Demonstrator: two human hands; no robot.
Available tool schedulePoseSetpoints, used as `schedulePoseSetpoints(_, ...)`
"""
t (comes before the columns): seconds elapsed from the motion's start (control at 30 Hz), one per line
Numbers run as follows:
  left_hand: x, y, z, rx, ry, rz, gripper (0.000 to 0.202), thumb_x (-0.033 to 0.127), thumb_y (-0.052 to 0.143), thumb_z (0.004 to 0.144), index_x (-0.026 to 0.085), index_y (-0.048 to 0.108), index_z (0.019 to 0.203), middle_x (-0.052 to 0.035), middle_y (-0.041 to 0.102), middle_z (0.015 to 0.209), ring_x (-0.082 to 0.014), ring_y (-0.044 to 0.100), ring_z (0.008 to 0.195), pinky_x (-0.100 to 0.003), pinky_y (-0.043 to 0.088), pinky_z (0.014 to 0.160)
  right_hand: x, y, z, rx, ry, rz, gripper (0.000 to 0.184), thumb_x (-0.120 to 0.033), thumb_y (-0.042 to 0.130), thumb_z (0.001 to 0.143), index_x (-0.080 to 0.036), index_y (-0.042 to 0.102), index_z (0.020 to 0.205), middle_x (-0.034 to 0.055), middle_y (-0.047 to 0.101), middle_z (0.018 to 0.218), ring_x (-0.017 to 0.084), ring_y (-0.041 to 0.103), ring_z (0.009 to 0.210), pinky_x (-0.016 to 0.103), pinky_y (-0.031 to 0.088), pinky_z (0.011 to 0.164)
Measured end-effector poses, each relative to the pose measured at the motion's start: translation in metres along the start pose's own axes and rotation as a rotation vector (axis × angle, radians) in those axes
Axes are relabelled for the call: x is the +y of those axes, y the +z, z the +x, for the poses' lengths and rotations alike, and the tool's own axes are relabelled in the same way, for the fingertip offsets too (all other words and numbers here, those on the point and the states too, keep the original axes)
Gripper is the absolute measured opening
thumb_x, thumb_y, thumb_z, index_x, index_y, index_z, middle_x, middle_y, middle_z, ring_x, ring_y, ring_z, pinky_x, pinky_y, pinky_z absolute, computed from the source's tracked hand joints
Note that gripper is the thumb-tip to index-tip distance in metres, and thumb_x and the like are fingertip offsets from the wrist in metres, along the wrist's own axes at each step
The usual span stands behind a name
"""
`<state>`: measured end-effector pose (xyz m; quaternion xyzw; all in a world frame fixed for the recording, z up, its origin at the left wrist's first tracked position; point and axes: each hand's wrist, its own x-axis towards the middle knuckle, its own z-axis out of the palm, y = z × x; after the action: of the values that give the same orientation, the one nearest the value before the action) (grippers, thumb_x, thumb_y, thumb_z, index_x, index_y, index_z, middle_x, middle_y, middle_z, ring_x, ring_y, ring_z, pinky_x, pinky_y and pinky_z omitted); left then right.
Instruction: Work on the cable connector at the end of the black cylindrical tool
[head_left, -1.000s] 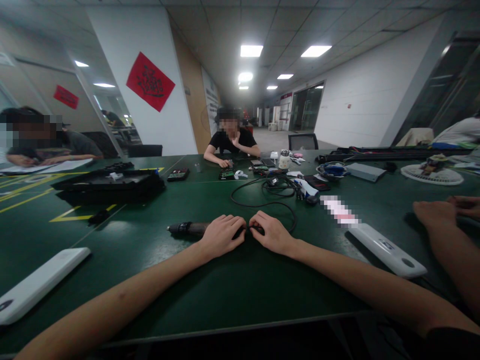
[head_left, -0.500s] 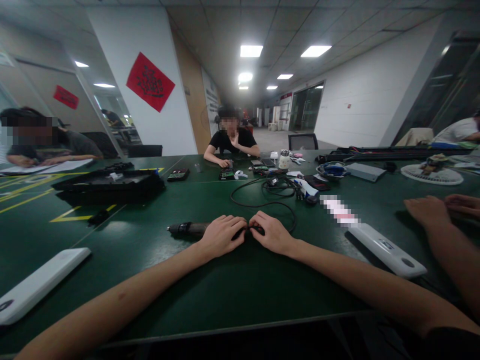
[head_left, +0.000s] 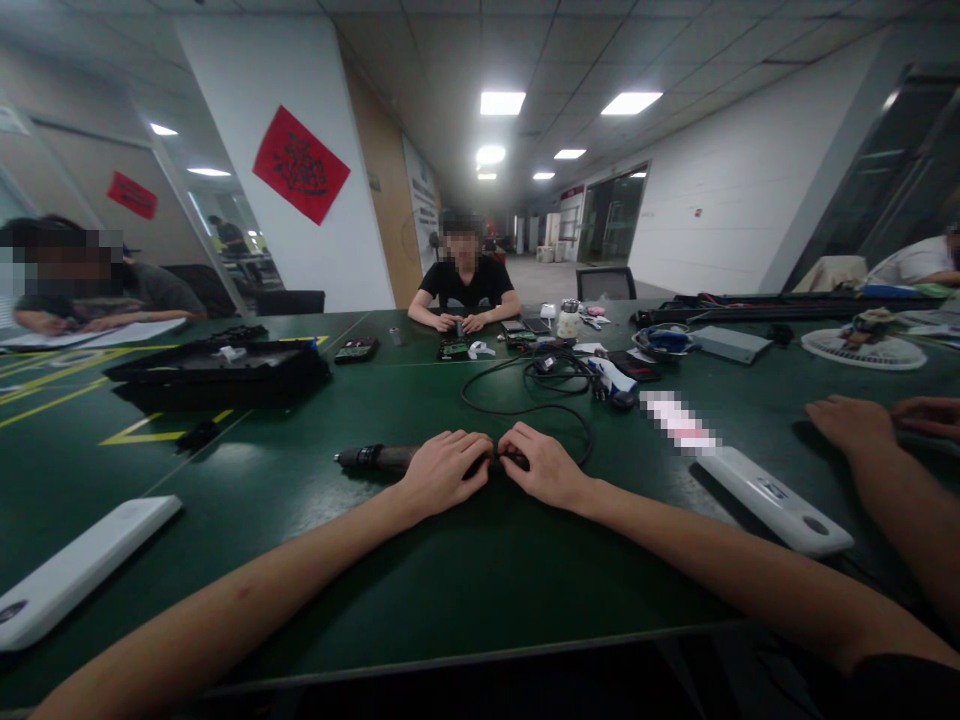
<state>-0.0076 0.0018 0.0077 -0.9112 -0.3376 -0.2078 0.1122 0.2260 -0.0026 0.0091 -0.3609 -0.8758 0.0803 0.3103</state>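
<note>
A dark electric screwdriver lies on the green table with its tip to the left. My left hand is closed over its rear part, covering much of the body. Right beside it, my right hand pinches the cord end of the screwdriver, fingertips nearly meeting the left ones. From there a black cord curves away behind the hands toward a coil. The exact joint between tool and cord is mostly hidden by fingers.
White oblong devices lie left and right. A black plastic tray stands at back left. Across the table sits a person among circuit boards. Another person's hand rests at the right. A round white fan-like part lies farther back.
My hands and the screwdriver stay in place. The person opposite has lowered a hand from the face to the table, both hands now together near a small part.
</note>
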Motion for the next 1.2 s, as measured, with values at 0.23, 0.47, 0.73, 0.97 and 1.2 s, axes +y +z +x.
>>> schedulePoseSetpoints(0.23, -0.0004, -0.0006, 0.0004, -0.001, -0.003, 0.005, 0.017, 0.031, 0.053, 0.099, 0.024, 0.062, 0.112, -0.0037, 0.070, 0.121, -0.0217, 0.066, 0.099, -0.039, 0.049, 0.088, 0.0009, 0.0011, -0.0004, 0.001, 0.007, 0.005, 0.015, -0.013, 0.065, 0.094, -0.022, 0.062, 0.105, 0.0031, 0.059, 0.104, 0.017, 0.060, 0.089, 0.029, 0.050, 0.082)
schedulePoseSetpoints(0.47, -0.0013, 0.0018, -0.0001, 0.017, 0.025, 0.004, 0.018, 0.031, 0.053, 0.100, 0.025, 0.062, 0.114, -0.0019, 0.070, 0.123, -0.0205, 0.066, 0.100, -0.038, 0.048, 0.088, 0.0020, 0.0016, -0.0001, -0.002, 0.001, 0.012, 0.015, -0.013, 0.065, 0.093, -0.022, 0.062, 0.106, 0.0031, 0.059, 0.104, 0.017, 0.060, 0.088, 0.029, 0.050, 0.082)
schedulePoseSetpoints(0.73, 0.0004, -0.0010, 0.0000, 0.013, 0.043, -0.026, 0.020, 0.030, 0.053, 0.099, 0.026, 0.061, 0.117, -0.0013, 0.070, 0.123, -0.0198, 0.066, 0.101, -0.037, 0.048, 0.088, 0.0023, 0.0012, -0.0003, 0.003, -0.003, 0.002, 0.014, -0.014, 0.064, 0.093, -0.022, 0.062, 0.105, 0.0033, 0.059, 0.104, 0.017, 0.060, 0.089, 0.029, 0.051, 0.081)
schedulePoseSetpoints(0.97, 0.0000, 0.0006, 0.0009, -0.003, -0.023, 0.003, 0.014, 0.031, 0.054, 0.099, 0.024, 0.060, 0.109, -0.0035, 0.072, 0.111, -0.0211, 0.066, 0.094, -0.038, 0.047, 0.084, 0.0020, 0.0016, -0.0003, 0.003, -0.004, 0.003, 0.014, -0.013, 0.065, 0.093, -0.021, 0.062, 0.104, 0.0029, 0.059, 0.103, 0.017, 0.060, 0.089, 0.029, 0.050, 0.082)
schedulePoseSetpoints(1.2, 0.0016, -0.0033, 0.0009, 0.000, 0.038, -0.015, 0.017, 0.031, 0.054, 0.098, 0.025, 0.060, 0.114, -0.0024, 0.070, 0.123, -0.0205, 0.065, 0.101, -0.038, 0.047, 0.087, 0.0014, 0.0005, -0.0006, 0.004, -0.003, 0.000, 0.014, -0.014, 0.065, 0.094, -0.021, 0.063, 0.106, 0.0033, 0.059, 0.104, 0.017, 0.060, 0.089, 0.029, 0.051, 0.081)
